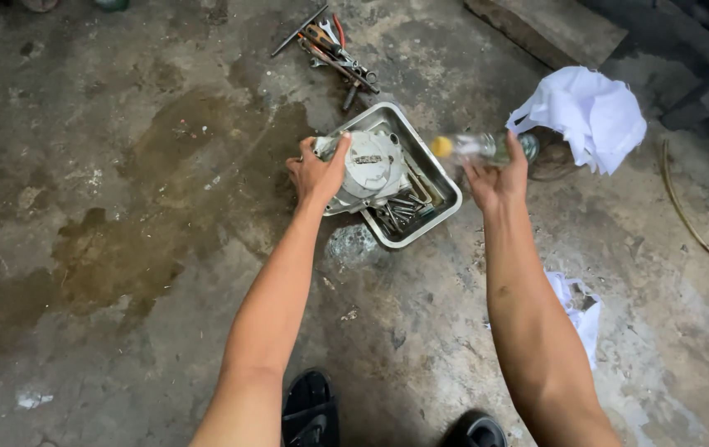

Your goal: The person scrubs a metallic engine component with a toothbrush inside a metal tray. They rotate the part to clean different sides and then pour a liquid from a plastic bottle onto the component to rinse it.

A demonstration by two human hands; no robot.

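Soft, even daylight fills the scene, moderately bright and without hard-edged shadows. The concrete floor reads clearly, its damp brown stain dull rather than shiny. The metal tray catches a pale sheen along its rim, and the white cloth is the brightest patch, nearly washed out. The clear bottle is smeared by motion blur. The upper right corner falls into deep shade. Wide-angle stretching lengthens the forearms toward the bottom edge.

White rag — yellow-capped clear bottle.
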